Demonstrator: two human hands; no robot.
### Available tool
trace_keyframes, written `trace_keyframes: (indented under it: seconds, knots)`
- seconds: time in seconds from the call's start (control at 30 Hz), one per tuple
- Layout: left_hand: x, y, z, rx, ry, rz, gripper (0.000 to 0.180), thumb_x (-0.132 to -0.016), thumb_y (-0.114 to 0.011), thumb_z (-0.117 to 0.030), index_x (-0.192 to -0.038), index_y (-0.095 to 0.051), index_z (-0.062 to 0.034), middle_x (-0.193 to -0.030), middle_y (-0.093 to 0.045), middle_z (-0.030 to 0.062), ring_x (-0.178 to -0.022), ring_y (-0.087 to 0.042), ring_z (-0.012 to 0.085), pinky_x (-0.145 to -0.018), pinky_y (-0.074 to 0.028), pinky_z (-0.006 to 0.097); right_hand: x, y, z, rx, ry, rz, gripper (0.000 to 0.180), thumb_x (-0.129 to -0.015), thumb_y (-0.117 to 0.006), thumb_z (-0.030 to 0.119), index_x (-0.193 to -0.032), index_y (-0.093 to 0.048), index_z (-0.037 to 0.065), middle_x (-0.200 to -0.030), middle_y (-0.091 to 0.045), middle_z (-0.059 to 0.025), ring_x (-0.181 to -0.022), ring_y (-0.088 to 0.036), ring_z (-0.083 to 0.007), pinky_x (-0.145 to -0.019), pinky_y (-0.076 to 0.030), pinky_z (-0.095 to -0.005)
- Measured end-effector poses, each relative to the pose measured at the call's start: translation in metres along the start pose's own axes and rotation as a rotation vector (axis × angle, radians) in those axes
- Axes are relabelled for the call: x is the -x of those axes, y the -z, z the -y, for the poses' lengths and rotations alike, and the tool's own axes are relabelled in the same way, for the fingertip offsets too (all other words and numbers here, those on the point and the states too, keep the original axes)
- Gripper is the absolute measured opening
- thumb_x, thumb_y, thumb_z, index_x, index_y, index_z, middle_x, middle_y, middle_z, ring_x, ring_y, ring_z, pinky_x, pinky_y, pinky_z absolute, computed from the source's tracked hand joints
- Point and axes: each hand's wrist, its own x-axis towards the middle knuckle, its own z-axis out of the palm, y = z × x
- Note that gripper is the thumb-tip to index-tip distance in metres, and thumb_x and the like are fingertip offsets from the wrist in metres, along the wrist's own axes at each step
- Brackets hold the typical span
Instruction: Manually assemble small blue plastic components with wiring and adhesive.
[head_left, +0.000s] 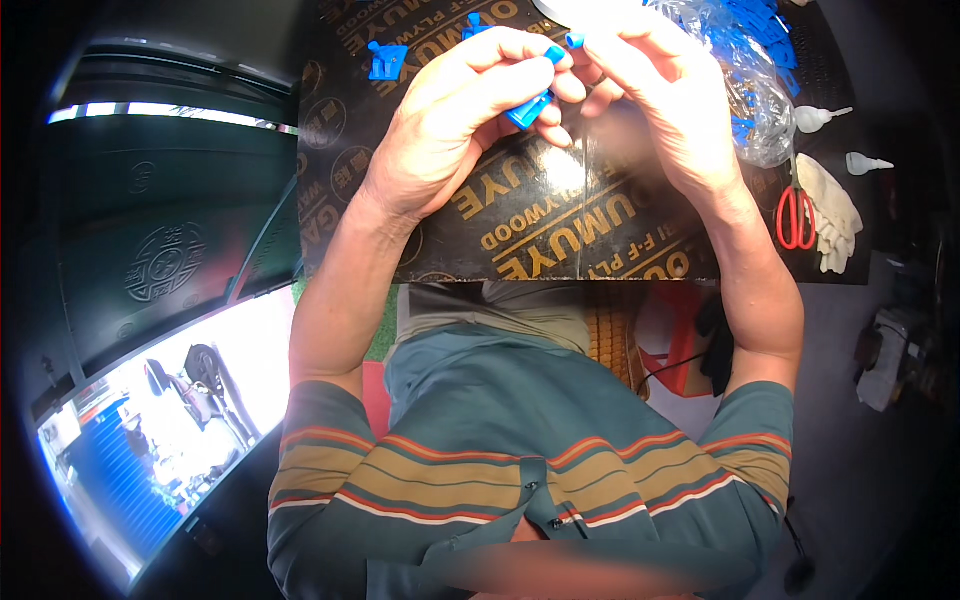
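Hands meet over the dark board [560, 215], near its far edge, and both work on one small blue plastic part [530, 108]. The part sits between them, touching both. Its long axis runs at a slant, from the lower left up to the right, where a short round end shows at the fingertips. The left hand [470, 110] is the nearer one to the main body of the part: its fingers curl around it and pinch it from above, with the wrist bent and the forearm coming up from the near edge of the board. The right hand [665, 95] closes its fingertips on the upper end of the part, palm turned toward the left hand.

Beyond the left hand, another blue piece [386, 62] lies alone on the board. To the right of the board's middle lies a clear bag [755, 100] with more blue parts, and beside it red scissors [795, 215].
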Motion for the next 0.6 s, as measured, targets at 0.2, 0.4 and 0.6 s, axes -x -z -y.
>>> trace_keyframes:
  seconds: [0.2, 0.4, 0.6]
  knots:
    - [0.0, -0.003, 0.0, -0.147, -0.132, -0.042, 0.022, -0.108, -0.06, -0.015, -0.124, -0.065, 0.0002, -0.111, -0.072, 0.0129, -0.092, -0.07, 0.0166, -0.085, -0.062, 0.035, 0.003, -0.008, 0.013, -0.015, -0.045, -0.027, 0.025, -0.102, -0.072, 0.023, -0.107, -0.072, -0.001, -0.089, -0.074, -0.0077, -0.072, -0.07, -0.0129, -0.065, -0.057, -0.0231]
    - [0.002, -0.012, -0.004, -0.273, -0.182, -0.069, 0.022, -0.104, -0.066, -0.01, -0.123, -0.065, 0.0005, -0.111, -0.072, 0.0123, -0.092, -0.071, 0.0156, -0.084, -0.062, 0.033, -0.003, 0.017, -0.018, -0.134, 0.034, 0.106, 0.028, -0.107, -0.065, 0.023, -0.125, -0.067, 0.002, -0.107, -0.07, -0.0065, -0.094, -0.068, -0.0146, -0.079, -0.058, -0.0283]
    - [0.003, -0.014, -0.004, -0.305, -0.209, -0.08, 0.022, -0.103, -0.067, -0.008, -0.122, -0.065, 0.0013, -0.109, -0.072, 0.0112, -0.089, -0.071, 0.015, -0.084, -0.061, 0.031, -0.004, 0.013, -0.012, -0.323, -0.003, 0.234, 0.03, -0.108, -0.063, 0.025, -0.124, -0.067, 0.0, -0.109, -0.071, -0.0082, -0.095, -0.069, -0.0149, -0.076, -0.059, -0.0289]
